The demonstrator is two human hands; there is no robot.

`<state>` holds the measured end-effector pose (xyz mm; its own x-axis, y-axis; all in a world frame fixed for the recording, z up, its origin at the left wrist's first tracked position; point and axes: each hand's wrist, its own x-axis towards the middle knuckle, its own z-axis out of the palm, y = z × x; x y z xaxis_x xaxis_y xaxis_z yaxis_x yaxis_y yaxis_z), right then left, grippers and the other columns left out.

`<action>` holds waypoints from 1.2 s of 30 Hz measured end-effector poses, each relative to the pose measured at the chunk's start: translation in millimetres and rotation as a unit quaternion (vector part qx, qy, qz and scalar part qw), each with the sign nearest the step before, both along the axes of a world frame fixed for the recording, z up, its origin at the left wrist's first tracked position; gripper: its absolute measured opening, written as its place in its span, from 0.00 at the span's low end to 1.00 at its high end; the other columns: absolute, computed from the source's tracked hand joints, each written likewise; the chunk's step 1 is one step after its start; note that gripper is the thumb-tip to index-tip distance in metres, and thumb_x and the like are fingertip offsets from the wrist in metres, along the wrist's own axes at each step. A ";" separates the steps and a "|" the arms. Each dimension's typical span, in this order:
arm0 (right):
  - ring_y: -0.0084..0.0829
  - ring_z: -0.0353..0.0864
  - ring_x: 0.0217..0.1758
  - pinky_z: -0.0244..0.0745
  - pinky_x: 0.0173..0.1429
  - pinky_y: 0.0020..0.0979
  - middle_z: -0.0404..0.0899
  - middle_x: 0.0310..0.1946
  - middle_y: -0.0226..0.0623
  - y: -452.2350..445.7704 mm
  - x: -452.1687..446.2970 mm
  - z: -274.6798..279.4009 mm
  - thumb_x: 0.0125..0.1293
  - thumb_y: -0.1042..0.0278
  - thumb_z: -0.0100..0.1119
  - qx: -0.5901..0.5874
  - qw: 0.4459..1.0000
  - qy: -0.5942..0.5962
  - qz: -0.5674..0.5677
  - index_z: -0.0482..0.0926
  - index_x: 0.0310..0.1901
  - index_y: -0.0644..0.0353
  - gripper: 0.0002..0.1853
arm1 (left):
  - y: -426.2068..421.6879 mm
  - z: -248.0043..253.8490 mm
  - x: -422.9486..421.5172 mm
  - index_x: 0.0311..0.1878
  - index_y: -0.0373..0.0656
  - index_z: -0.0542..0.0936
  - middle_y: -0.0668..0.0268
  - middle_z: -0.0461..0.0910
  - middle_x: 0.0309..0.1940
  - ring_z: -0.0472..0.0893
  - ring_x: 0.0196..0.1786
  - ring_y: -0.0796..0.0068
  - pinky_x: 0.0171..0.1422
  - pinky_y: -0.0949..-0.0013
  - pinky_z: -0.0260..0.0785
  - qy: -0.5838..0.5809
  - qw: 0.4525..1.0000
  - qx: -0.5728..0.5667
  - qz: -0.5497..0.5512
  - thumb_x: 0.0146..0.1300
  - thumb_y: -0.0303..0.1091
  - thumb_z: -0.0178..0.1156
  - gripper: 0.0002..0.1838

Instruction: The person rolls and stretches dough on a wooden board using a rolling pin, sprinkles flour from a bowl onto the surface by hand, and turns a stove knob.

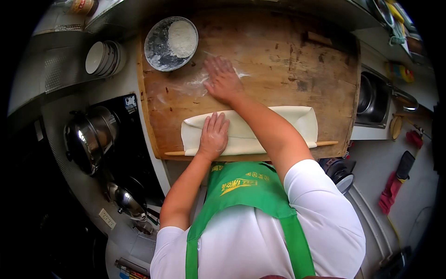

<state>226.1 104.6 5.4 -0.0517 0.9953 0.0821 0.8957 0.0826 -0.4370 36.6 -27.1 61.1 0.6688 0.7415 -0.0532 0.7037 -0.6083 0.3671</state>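
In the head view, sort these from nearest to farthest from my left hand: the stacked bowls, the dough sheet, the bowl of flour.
1. Dough sheet: directly under the left hand.
2. Bowl of flour: on the board's far left.
3. Stacked bowls: farther left, off the board.

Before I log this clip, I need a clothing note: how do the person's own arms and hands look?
The left hand and right hand are bare, without gloves. No watch or cable shows on the bare forearms. Short, plain white sleeves cover the upper arms.
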 end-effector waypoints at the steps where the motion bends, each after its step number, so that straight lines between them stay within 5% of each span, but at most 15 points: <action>1: 0.47 0.48 0.89 0.38 0.89 0.54 0.59 0.83 0.46 -12.9 25.9 1.1 0.74 0.39 0.52 -0.033 0.998 -0.034 -0.042 0.62 0.80 0.61 0.42 | 0.3 -0.8 -0.4 0.64 0.40 0.80 0.49 0.73 0.72 0.68 0.78 0.43 0.83 0.43 0.57 -0.011 1.000 -0.001 0.000 0.61 0.30 0.65 0.25; 4: 0.50 0.42 0.90 0.36 0.89 0.56 0.52 0.86 0.47 -87.5 142.0 9.0 0.74 0.38 0.52 -0.046 0.968 -0.162 -0.186 0.56 0.83 0.60 0.45 | 5.4 7.0 2.8 0.63 0.40 0.80 0.49 0.74 0.70 0.69 0.77 0.43 0.82 0.43 0.59 -0.048 0.999 0.002 -0.012 0.61 0.28 0.64 0.24; 7: 0.52 0.39 0.90 0.33 0.88 0.60 0.47 0.87 0.48 -122.7 195.2 16.3 0.73 0.36 0.53 -0.105 0.957 -0.185 -0.198 0.55 0.84 0.59 0.47 | 8.7 2.9 13.9 0.63 0.40 0.80 0.49 0.75 0.70 0.69 0.77 0.43 0.82 0.43 0.59 -0.080 0.997 -0.011 -0.018 0.63 0.28 0.63 0.23; 10: 0.52 0.37 0.91 0.31 0.87 0.63 0.45 0.87 0.49 -157.5 227.8 28.3 0.71 0.32 0.55 -0.142 0.932 -0.192 -0.273 0.54 0.84 0.59 0.51 | 13.9 -3.7 14.2 0.64 0.39 0.79 0.50 0.74 0.70 0.68 0.77 0.43 0.83 0.43 0.58 -0.080 0.995 -0.017 -0.049 0.64 0.28 0.63 0.23; 13: 0.59 0.33 0.90 0.26 0.87 0.65 0.42 0.87 0.59 -116.4 207.4 10.4 0.68 0.25 0.56 -0.142 0.905 -0.195 -0.350 0.51 0.85 0.59 0.56 | 27.0 4.6 6.9 0.62 0.39 0.81 0.48 0.72 0.72 0.68 0.77 0.41 0.83 0.42 0.57 -0.075 0.996 -0.019 0.033 0.63 0.28 0.63 0.23; 17: 0.60 0.31 0.90 0.21 0.86 0.65 0.42 0.86 0.61 -59.9 140.8 6.7 0.68 0.25 0.55 -0.068 0.942 -0.129 -0.301 0.51 0.85 0.60 0.56 | 27.2 5.0 1.1 0.61 0.39 0.81 0.48 0.72 0.72 0.68 0.77 0.41 0.83 0.42 0.58 -0.046 0.999 -0.008 0.004 0.62 0.27 0.63 0.22; 20: 0.53 0.45 0.89 0.30 0.89 0.60 0.56 0.84 0.51 -20.0 29.9 14.1 0.73 0.34 0.53 -0.077 0.994 -0.047 -0.063 0.67 0.79 0.53 0.42 | 28.2 6.7 0.7 0.56 0.39 0.84 0.48 0.75 0.68 0.70 0.75 0.40 0.81 0.44 0.60 -0.027 1.000 -0.001 -0.009 0.61 0.25 0.62 0.18; 24: 0.49 0.49 0.89 0.34 0.89 0.59 0.59 0.83 0.45 -34.7 -48.0 2.3 0.77 0.42 0.50 0.029 0.994 0.016 0.106 0.71 0.77 0.50 0.33 | 27.4 10.3 -14.8 0.53 0.39 0.84 0.48 0.77 0.65 0.71 0.74 0.40 0.79 0.43 0.63 -0.045 0.999 -0.003 0.019 0.59 0.23 0.62 0.17; 28: 0.41 0.50 0.89 0.38 0.90 0.51 0.58 0.84 0.39 -86.2 -22.2 6.6 0.79 0.49 0.51 -0.083 0.957 0.066 0.270 0.72 0.76 0.49 0.29 | 33.5 12.6 -43.0 0.55 0.36 0.81 0.44 0.75 0.67 0.69 0.75 0.35 0.78 0.41 0.62 -0.096 0.991 -0.009 0.093 0.61 0.21 0.61 0.17; 31: 0.39 0.50 0.89 0.40 0.90 0.49 0.59 0.84 0.38 -114.7 22.6 26.5 0.80 0.47 0.48 -0.096 0.959 0.024 0.265 0.68 0.78 0.51 0.30 | 48.8 6.8 -35.5 0.62 0.34 0.76 0.40 0.69 0.72 0.64 0.79 0.34 0.81 0.41 0.59 -0.080 0.984 0.030 0.158 0.64 0.24 0.62 0.22; 34: 0.40 0.51 0.88 0.41 0.90 0.49 0.58 0.84 0.39 -152.7 93.7 49.7 0.81 0.48 0.47 -0.131 0.977 -0.037 0.164 0.66 0.79 0.51 0.31 | 94.8 -12.4 -28.3 0.77 0.34 0.66 0.41 0.59 0.80 0.55 0.84 0.38 0.86 0.42 0.50 -0.084 0.990 0.053 0.104 0.67 0.37 0.65 0.38; 36: 0.43 0.58 0.85 0.47 0.88 0.51 0.65 0.80 0.41 -176.3 134.2 55.6 0.76 0.51 0.58 -0.132 0.987 -0.092 0.031 0.70 0.76 0.53 0.31 | 131.4 -29.1 -24.0 0.79 0.35 0.63 0.43 0.58 0.82 0.54 0.85 0.40 0.87 0.42 0.47 -0.031 0.997 0.043 0.061 0.69 0.41 0.63 0.40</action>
<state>360.3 -71.7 60.9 -0.1040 0.9752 -0.1955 0.9584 0.0457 -0.2818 12.6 104.4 32.1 0.5742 0.8170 0.0535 0.7514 -0.5518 0.3620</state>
